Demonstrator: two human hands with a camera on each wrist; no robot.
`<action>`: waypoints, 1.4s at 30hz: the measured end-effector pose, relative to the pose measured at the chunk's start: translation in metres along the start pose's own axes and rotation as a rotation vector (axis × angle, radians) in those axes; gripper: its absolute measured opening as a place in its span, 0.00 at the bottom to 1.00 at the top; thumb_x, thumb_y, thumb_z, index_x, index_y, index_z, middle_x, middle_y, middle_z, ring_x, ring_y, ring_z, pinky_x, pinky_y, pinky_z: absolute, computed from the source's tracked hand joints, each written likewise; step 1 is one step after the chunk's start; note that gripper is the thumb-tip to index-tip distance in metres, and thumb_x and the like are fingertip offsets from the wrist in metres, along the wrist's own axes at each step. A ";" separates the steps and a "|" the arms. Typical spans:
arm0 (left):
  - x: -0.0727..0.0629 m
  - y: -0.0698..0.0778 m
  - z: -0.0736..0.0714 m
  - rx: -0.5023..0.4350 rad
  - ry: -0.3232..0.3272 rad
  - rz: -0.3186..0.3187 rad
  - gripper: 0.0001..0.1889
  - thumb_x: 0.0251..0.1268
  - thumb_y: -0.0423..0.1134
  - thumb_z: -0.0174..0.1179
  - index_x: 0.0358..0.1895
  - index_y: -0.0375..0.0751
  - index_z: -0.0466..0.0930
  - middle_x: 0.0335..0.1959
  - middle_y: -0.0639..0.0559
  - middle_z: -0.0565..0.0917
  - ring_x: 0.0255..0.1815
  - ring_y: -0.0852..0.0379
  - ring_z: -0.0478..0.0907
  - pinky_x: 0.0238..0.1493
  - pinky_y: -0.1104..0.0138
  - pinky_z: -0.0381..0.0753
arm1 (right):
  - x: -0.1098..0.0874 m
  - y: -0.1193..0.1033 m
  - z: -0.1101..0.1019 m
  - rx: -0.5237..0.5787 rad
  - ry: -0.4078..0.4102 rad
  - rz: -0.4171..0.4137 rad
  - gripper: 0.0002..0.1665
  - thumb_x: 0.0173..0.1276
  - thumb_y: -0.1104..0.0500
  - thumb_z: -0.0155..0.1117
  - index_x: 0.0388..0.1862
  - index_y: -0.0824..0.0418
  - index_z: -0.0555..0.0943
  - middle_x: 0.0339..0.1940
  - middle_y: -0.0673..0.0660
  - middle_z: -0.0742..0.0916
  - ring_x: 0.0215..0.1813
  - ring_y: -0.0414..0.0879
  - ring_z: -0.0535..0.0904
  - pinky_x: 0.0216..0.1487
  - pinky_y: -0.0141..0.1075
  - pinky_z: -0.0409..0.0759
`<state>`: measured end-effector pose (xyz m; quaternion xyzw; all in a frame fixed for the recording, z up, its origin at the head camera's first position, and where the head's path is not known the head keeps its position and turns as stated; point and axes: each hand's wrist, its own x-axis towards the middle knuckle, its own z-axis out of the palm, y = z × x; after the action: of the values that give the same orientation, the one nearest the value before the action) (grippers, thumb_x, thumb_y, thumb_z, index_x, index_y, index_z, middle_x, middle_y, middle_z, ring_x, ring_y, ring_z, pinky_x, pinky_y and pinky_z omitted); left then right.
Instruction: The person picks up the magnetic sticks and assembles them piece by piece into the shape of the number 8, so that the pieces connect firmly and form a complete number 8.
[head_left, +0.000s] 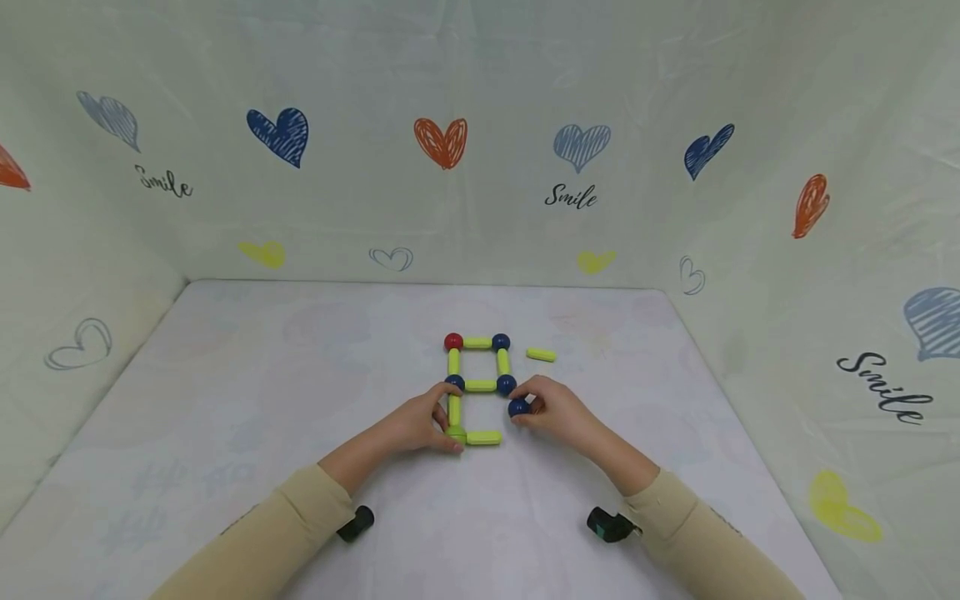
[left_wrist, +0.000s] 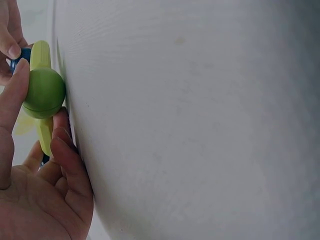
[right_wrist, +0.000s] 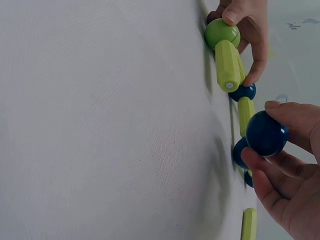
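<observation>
On the white table lies a figure of yellow-green rods and balls. Its upper square has a red ball [head_left: 453,341] at one corner and blue balls at the other three. From the square's near left corner a rod [head_left: 454,410] runs down to a green ball [head_left: 456,432]. Another rod [head_left: 483,437] reaches right from that ball, its far end bare. My left hand [head_left: 412,423] holds the green ball, thumb on it, with a finger touching the near left blue ball. My right hand [head_left: 561,412] pinches a separate blue ball [right_wrist: 266,133] between thumb and fingers, close to the square's near right corner.
A loose yellow-green rod [head_left: 541,355] lies right of the square. Dark wrist devices [head_left: 356,523] sit beside both sleeves. Behind the table and at its sides hangs a pale sheet [head_left: 495,67] printed with hearts and words.
</observation>
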<state>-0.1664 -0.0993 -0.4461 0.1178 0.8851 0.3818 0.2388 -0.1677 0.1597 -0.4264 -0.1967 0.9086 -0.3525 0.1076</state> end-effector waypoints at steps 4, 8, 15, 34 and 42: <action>0.000 0.000 0.000 -0.001 -0.004 0.000 0.42 0.45 0.43 0.79 0.65 0.50 0.64 0.32 0.54 0.78 0.32 0.55 0.73 0.37 0.63 0.73 | -0.002 -0.001 0.001 0.006 -0.006 0.001 0.19 0.59 0.62 0.74 0.50 0.61 0.83 0.42 0.49 0.81 0.35 0.42 0.74 0.36 0.34 0.76; 0.000 0.000 0.000 0.001 -0.007 -0.001 0.42 0.45 0.43 0.79 0.65 0.50 0.64 0.32 0.54 0.78 0.32 0.55 0.73 0.38 0.63 0.73 | -0.004 -0.001 0.002 0.021 -0.015 -0.002 0.19 0.59 0.63 0.74 0.50 0.61 0.83 0.42 0.49 0.81 0.36 0.41 0.75 0.36 0.34 0.76; 0.001 0.000 0.000 -0.001 -0.001 -0.011 0.42 0.45 0.43 0.79 0.65 0.51 0.64 0.32 0.54 0.78 0.32 0.55 0.73 0.37 0.63 0.73 | -0.009 0.000 0.006 0.056 -0.029 -0.004 0.19 0.60 0.63 0.73 0.51 0.62 0.82 0.43 0.50 0.81 0.37 0.41 0.77 0.37 0.33 0.77; 0.000 0.002 0.000 0.008 0.000 -0.016 0.43 0.45 0.43 0.79 0.66 0.50 0.64 0.32 0.54 0.78 0.32 0.55 0.73 0.37 0.64 0.73 | -0.018 0.006 0.014 0.014 -0.023 -0.003 0.17 0.59 0.62 0.74 0.47 0.57 0.83 0.39 0.46 0.82 0.37 0.42 0.75 0.36 0.35 0.75; 0.000 0.002 0.000 0.013 -0.002 -0.007 0.42 0.46 0.43 0.79 0.66 0.50 0.64 0.32 0.54 0.78 0.32 0.55 0.73 0.37 0.64 0.73 | -0.021 0.006 0.015 0.031 -0.016 -0.003 0.16 0.59 0.62 0.74 0.47 0.58 0.83 0.36 0.46 0.81 0.36 0.42 0.74 0.36 0.35 0.74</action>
<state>-0.1660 -0.0981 -0.4451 0.1164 0.8877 0.3752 0.2402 -0.1454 0.1637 -0.4398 -0.1991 0.9019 -0.3649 0.1175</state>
